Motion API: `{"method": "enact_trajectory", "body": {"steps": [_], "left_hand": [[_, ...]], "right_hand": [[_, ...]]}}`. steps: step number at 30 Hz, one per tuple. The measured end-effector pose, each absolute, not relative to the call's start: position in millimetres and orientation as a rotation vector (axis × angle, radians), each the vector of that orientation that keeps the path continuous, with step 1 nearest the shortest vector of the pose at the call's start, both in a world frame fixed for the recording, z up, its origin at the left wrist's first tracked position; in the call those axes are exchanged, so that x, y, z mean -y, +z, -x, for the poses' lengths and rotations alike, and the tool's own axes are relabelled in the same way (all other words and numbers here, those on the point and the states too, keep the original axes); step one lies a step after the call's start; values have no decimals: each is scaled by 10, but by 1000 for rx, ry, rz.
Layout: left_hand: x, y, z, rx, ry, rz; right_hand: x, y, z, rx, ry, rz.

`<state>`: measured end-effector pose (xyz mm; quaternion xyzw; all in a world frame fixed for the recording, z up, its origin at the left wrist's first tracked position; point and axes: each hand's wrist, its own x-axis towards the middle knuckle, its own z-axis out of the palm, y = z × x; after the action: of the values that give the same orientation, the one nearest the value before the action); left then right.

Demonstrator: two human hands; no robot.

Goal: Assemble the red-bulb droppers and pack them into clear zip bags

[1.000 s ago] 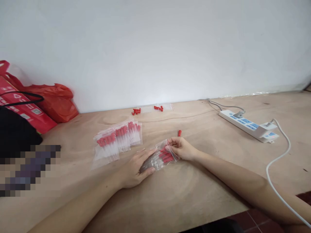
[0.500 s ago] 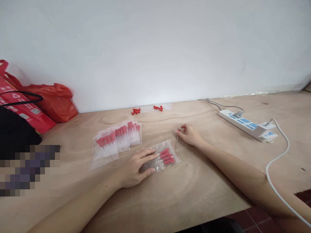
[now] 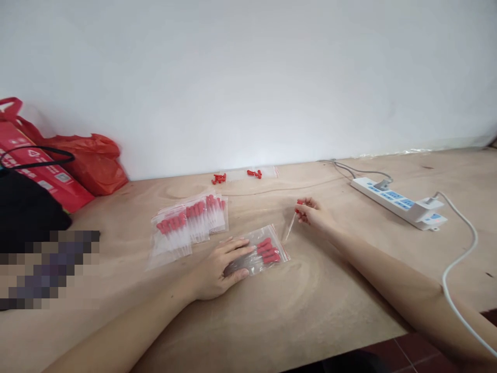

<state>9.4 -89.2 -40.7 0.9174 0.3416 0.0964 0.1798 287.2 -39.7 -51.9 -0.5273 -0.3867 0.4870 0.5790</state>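
My left hand [image 3: 223,269] lies with its fingers spread on a clear zip bag [image 3: 254,239], holding it flat to the table. Inside that bag are several droppers with red bulbs [image 3: 268,254]; their tubes run under my palm, where they are partly hidden. To the right of the bag, my right hand [image 3: 315,216] pinches a single dropper [image 3: 291,227] near its red bulb. The tube slants down and left, its tip close to the bag's zip edge. Beyond my left hand, several filled zip bags of droppers [image 3: 171,243] lie overlapped in a row.
At the wall lie more red-bulbed droppers [image 3: 254,174] and loose red bulbs [image 3: 219,178]. A white power strip [image 3: 392,202] with a white cable [image 3: 446,269] is at the right, the cable passing by my right forearm. Red bags [image 3: 93,163] and a black item [image 3: 31,212] stand at the left.
My right hand has moved slightly right and away from the bag with the dropper, whose tube now shows more clearly. My left hand stays on the bag.
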Motion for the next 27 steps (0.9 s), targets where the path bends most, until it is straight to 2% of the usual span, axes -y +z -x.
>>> {"method": "enact_trajectory", "body": {"steps": [11, 27], "left_hand": [[913, -400, -90, -1020, 270, -2558], [902, -429, -74, -995, 329, -2561]], "right_hand": [[559, -658, -2479, 700, 1218, 1044], [688, -562, -2448, 1391, 1516, 1139]]}}
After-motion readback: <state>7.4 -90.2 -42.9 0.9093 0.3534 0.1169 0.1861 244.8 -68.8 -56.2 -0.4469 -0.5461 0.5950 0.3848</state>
